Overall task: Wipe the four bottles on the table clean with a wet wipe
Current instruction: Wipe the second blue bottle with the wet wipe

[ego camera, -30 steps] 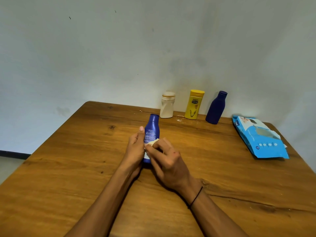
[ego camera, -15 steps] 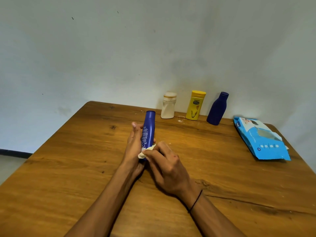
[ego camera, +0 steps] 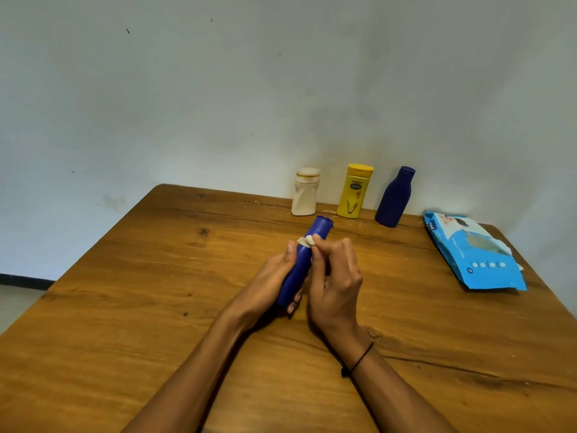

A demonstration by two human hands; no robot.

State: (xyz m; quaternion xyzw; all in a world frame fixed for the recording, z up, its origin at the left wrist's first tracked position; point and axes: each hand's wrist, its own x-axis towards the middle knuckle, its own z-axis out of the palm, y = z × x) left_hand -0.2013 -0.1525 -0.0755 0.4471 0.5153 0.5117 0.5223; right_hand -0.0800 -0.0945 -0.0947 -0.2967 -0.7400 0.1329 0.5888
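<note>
Bottom of blue bottle (ego camera: 299,270) hidden between hands, left hand (ego camera: 269,284) curled round it, right hand (ego camera: 335,281) pinching small white wipe (ego camera: 306,241) against bottle neck, above brown table (ego camera: 156,307), cream bottle (ego camera: 306,192), yellow bottle (ego camera: 355,191), dark blue bottle (ego camera: 395,198) standing far back by wall, blue wipe pack (ego camera: 474,254) far right.

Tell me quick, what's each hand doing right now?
Left hand: grips the blue bottle, tilted off the table.
Right hand: pinches the wet wipe against the bottle's neck.
</note>
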